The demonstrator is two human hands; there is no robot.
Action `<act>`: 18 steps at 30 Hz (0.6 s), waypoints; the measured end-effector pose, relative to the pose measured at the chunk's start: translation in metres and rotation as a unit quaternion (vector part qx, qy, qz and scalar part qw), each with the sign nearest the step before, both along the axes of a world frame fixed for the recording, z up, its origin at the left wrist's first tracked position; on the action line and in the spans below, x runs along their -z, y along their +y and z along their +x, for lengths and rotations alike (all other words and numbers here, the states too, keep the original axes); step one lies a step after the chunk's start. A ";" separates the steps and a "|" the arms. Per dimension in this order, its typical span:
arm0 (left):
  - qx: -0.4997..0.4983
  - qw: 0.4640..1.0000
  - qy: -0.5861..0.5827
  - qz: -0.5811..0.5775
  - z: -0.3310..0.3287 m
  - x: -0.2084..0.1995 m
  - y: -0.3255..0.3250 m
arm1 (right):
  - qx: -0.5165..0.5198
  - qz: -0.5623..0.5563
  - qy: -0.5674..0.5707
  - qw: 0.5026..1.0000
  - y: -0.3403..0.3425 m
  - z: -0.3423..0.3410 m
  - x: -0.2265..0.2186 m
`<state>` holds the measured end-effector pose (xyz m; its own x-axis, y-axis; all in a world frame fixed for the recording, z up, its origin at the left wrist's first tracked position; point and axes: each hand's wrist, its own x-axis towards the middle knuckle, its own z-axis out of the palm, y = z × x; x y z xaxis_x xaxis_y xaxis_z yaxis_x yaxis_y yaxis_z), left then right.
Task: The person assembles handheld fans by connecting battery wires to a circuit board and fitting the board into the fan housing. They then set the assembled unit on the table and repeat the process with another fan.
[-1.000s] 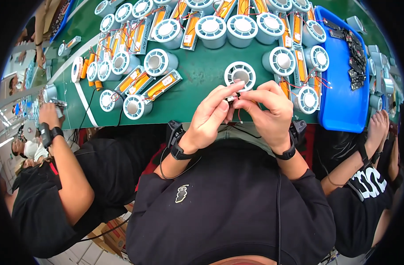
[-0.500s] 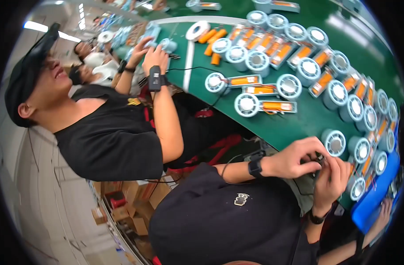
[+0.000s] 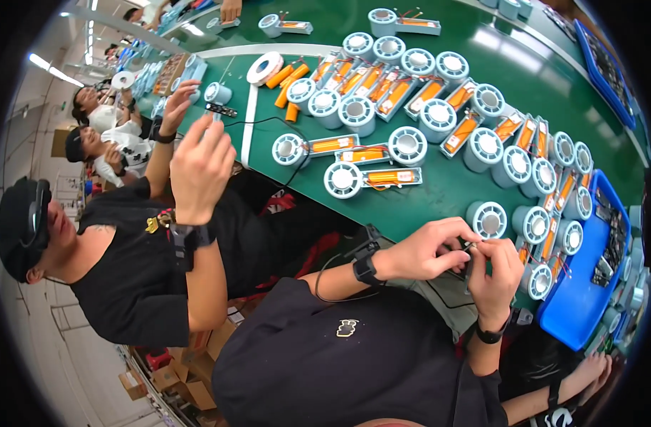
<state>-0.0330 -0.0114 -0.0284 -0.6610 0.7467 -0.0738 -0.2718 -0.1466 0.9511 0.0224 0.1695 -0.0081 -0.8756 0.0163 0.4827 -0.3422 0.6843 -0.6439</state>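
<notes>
Light-blue cylinder (image 3: 487,220) is placed nearby. Between nearly closed fingers (image 3: 458,228) of left hand (image 3: 432,249) and right hand (image 3: 499,276), a small part (image 3: 470,247) is pinched.

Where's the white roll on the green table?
Head view, upper left: the white roll lies on the green table by a white strip, just left of the orange cylinders.

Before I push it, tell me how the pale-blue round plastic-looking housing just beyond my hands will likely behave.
The pale-blue round plastic-looking housing looks squat and stands slotted face up, so it would probably slide before tipping. Its crisp rim suggests stiffness. Knocked sideways, its round outline might let it roll.
</notes>
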 end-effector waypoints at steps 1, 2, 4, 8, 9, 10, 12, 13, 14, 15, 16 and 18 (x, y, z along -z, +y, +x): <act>0.008 1.000 -0.004 0.006 -0.003 0.002 -0.002 | 0.008 0.006 -0.004 1.000 0.003 -0.002 0.001; 0.040 0.999 -0.016 0.001 -0.009 0.001 -0.003 | -0.007 -0.040 -0.059 0.997 0.009 0.000 0.002; 0.076 0.997 -0.017 0.001 -0.014 0.000 -0.006 | -0.018 -0.093 -0.126 0.987 0.015 0.006 0.006; 0.089 0.996 -0.007 0.029 -0.014 0.005 -0.009 | -0.007 -0.137 -0.151 0.979 0.011 0.001 0.001; 0.081 0.996 -0.017 0.040 -0.017 0.008 -0.011 | -0.013 -0.140 -0.153 0.978 0.010 -0.003 0.003; 0.072 0.996 -0.026 0.051 -0.019 0.011 -0.009 | -0.020 -0.143 -0.153 0.978 0.013 -0.002 0.006; 0.087 0.996 -0.003 0.029 -0.021 0.008 -0.006 | -0.008 -0.147 -0.162 0.976 0.018 0.000 0.013; 0.094 0.995 0.027 0.003 -0.023 0.004 -0.004 | -0.005 -0.153 -0.165 0.974 0.019 0.002 0.016; 0.099 0.993 0.058 -0.023 -0.023 0.000 -0.004 | -0.005 -0.161 -0.168 0.973 0.019 0.006 0.018; 0.102 0.993 0.055 -0.021 -0.025 -0.005 -0.005 | -0.002 -0.160 -0.170 0.972 0.018 0.008 0.017; 0.115 0.989 0.083 -0.037 -0.027 -0.011 -0.006 | -0.002 -0.141 -0.114 0.983 0.014 0.009 0.013; 0.134 0.978 0.143 -0.069 -0.032 -0.015 -0.006 | -0.008 -0.102 0.004 0.995 0.013 0.006 0.007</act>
<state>-0.0653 -0.0172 -0.0137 -0.4508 0.8922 -0.0262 -0.0029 0.0279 0.9996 0.0283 0.1825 -0.0151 -0.8726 0.1001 0.4781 -0.3580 0.5348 -0.7654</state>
